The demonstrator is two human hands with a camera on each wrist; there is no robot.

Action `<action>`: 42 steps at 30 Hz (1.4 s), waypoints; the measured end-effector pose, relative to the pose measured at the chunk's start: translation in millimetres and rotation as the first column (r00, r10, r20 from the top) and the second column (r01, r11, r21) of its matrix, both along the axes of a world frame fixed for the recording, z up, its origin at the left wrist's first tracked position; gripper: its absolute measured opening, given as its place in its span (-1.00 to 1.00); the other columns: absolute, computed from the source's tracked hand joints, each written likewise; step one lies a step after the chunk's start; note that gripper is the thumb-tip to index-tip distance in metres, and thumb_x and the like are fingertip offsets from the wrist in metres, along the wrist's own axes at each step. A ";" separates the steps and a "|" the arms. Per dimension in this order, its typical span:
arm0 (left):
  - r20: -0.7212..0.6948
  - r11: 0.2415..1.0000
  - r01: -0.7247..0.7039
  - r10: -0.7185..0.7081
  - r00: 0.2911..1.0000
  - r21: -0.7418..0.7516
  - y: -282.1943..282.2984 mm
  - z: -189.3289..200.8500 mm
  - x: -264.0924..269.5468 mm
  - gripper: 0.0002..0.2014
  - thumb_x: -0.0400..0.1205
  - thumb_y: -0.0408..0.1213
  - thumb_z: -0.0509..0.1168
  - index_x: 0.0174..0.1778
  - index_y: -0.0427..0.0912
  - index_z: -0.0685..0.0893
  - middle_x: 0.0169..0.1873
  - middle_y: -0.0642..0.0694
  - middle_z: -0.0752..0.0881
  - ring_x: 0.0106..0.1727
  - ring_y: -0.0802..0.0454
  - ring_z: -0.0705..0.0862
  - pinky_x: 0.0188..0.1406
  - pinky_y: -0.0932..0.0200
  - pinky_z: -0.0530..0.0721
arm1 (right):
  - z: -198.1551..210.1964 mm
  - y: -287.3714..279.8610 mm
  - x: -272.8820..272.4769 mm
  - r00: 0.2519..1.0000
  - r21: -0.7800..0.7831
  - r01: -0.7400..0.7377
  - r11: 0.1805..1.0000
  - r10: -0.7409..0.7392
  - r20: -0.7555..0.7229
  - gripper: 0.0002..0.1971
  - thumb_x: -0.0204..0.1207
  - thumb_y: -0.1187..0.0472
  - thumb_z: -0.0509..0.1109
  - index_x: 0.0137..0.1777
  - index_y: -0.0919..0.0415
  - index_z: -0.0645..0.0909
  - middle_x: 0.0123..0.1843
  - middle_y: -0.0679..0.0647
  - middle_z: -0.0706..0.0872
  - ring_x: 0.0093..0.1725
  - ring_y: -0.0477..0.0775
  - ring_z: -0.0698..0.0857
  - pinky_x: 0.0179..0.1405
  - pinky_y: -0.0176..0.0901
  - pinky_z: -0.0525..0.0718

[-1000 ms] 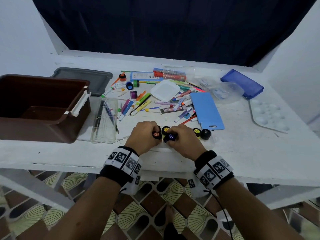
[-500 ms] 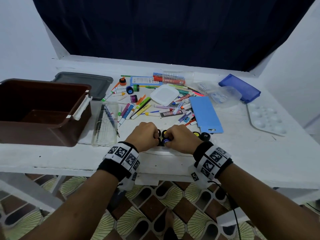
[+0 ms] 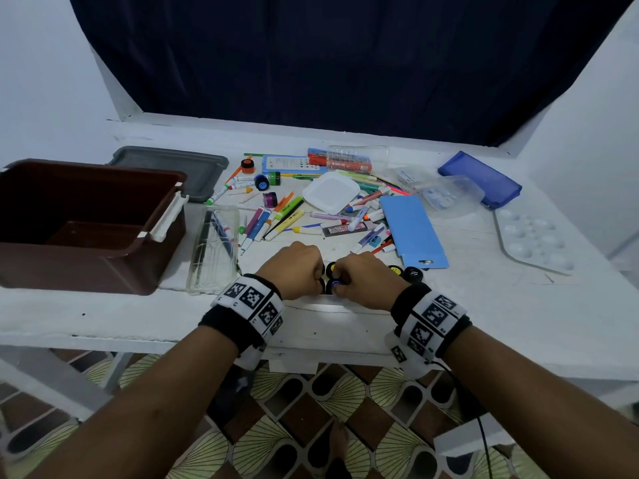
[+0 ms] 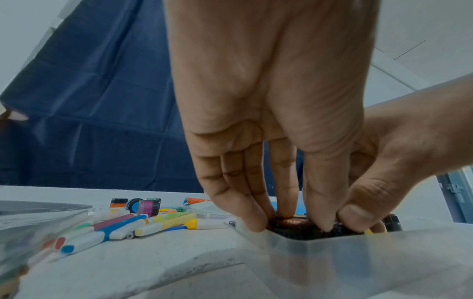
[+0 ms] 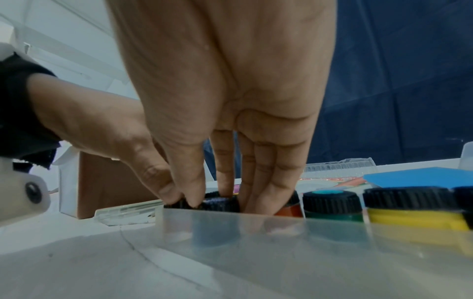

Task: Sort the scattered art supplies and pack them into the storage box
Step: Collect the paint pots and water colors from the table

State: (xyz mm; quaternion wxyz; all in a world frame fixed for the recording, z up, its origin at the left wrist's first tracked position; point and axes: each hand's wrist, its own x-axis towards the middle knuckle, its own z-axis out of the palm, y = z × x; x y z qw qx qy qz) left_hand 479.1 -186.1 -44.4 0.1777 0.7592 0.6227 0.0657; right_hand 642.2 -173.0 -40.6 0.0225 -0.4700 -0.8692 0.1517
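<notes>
Both hands meet at the table's near edge over a clear plastic tray (image 5: pixel 281 228). My left hand (image 3: pixel 320 275) pinches a black-capped paint pot with an orange top (image 4: pixel 291 221) between thumb and fingers. My right hand (image 3: pixel 340 282) pinches a neighbouring pot with a blue top (image 3: pixel 333 284), also in the right wrist view (image 5: pixel 220 203). Both pots stand low in the tray. Teal (image 5: pixel 332 204) and yellow (image 5: pixel 409 210) pots sit in the tray to the right. The brown storage box (image 3: pixel 86 216) stands open at the left.
Markers and highlighters (image 3: pixel 276 219) lie scattered mid-table. A grey lid (image 3: pixel 173 167) lies behind the box and a clear pen case (image 3: pixel 214 247) beside it. A blue card box (image 3: pixel 411 233), blue pouch (image 3: pixel 480 178) and white palette (image 3: pixel 532 240) lie to the right.
The two hands have drawn closer together and lowered their pots, so the coloured tops are now mostly hidden by the fingers. The head view has pulled back slightly.
</notes>
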 end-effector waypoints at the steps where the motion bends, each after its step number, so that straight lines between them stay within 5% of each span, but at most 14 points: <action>1: 0.003 1.000 0.007 -0.007 1.000 -0.003 0.3 0.3 -0.7 -0.79 0.45 -0.22 0.47 -0.39 0.04 0.57 -0.20 -0.09 0.61 -0.19 -0.07 0.58 -0.44 0.23 0.33 | 0.6 0.6 0.4 1.000 0.005 -0.009 1.000 0.009 0.011 -0.82 0.54 0.14 0.43 -0.01 0.27 0.70 -0.11 0.18 0.73 -0.12 0.19 0.64 -0.14 0.00 0.61; 3: 0.022 1.000 0.027 -0.026 0.999 -0.010 0.7 1.9 -2.8 -0.94 0.46 -0.21 0.48 -0.28 -0.07 0.73 -0.19 -0.11 0.68 -0.18 -0.07 0.63 -0.40 0.20 0.43 | 2.5 3.4 1.6 0.999 0.031 -0.016 0.999 0.015 0.035 -0.79 0.52 0.11 0.44 0.00 0.25 0.71 -0.09 0.17 0.74 -0.10 0.20 0.65 -0.11 0.06 0.68; 7: 0.132 0.999 0.027 -0.032 0.991 0.041 4.6 8.3 -15.9 -0.88 0.51 -0.28 0.42 -0.31 -0.19 0.82 -0.32 -0.09 0.79 -0.23 -0.01 0.71 -0.25 0.03 0.69 | 12.4 18.1 -0.2 1.000 0.066 -0.010 0.998 0.009 0.014 -0.82 0.53 0.07 0.42 0.00 0.17 0.70 -0.07 0.07 0.72 -0.03 0.12 0.67 -0.08 0.00 0.68; 13: 0.252 0.984 -0.156 0.131 0.959 0.082 29.0 22.6 -51.9 -0.86 0.54 -0.24 0.45 -0.29 -0.21 0.81 -0.29 -0.04 0.81 -0.19 0.09 0.74 -0.07 0.22 0.61 | 35.7 57.4 -19.9 0.998 0.080 -0.066 0.995 0.065 0.012 -0.76 0.53 0.04 0.43 0.11 0.14 0.71 0.02 0.07 0.75 0.05 0.07 0.64 0.02 0.02 0.66; 19: 0.236 0.949 -0.303 0.275 0.932 0.091 71.5 28.5 -90.1 -0.82 0.52 -0.36 0.36 -0.40 -0.24 0.76 -0.41 -0.06 0.76 -0.35 0.09 0.67 -0.33 0.20 0.58 | 55.6 111.1 -58.5 0.993 0.095 -0.117 0.989 0.117 0.007 -0.81 0.53 0.03 0.43 0.00 0.11 0.73 -0.04 0.04 0.73 -0.06 0.06 0.69 -0.04 -0.02 0.70; 25: 0.137 0.892 -0.450 0.440 0.887 0.048 137.4 18.9 -111.2 -0.81 0.53 -0.32 0.28 -0.20 -0.33 0.77 -0.20 -0.23 0.80 -0.12 -0.14 0.76 -0.12 0.04 0.76 | 59.5 185.2 -96.0 0.989 0.096 -0.146 0.985 0.141 0.051 -0.84 0.54 0.08 0.42 0.00 0.14 0.73 -0.02 0.03 0.73 -0.07 0.07 0.69 -0.09 -0.04 0.69; 33: 0.066 0.832 -0.553 0.550 0.832 0.037 214.3 7.3 -126.2 -0.77 0.60 -0.27 0.32 0.11 -0.22 0.78 0.15 -0.23 0.73 0.19 -0.18 0.69 0.20 0.03 0.68 | 35.5 278.8 -137.5 0.993 0.078 -0.111 0.991 0.108 0.045 -0.84 0.55 0.18 0.38 0.06 0.18 0.72 0.04 0.11 0.75 -0.06 0.12 0.70 -0.17 -0.12 0.61; 42: 0.059 0.829 -0.559 0.558 0.828 0.019 261.7 -4.8 -133.8 -0.71 0.57 -0.22 0.39 0.22 -0.09 0.69 0.20 -0.20 0.71 0.22 -0.16 0.66 0.17 0.08 0.65 | -11.2 321.6 -166.6 0.993 -0.023 -0.116 0.993 0.115 -0.036 -0.73 0.49 0.22 0.42 0.19 0.18 0.62 0.12 0.15 0.71 0.04 0.18 0.68 -0.04 -0.02 0.69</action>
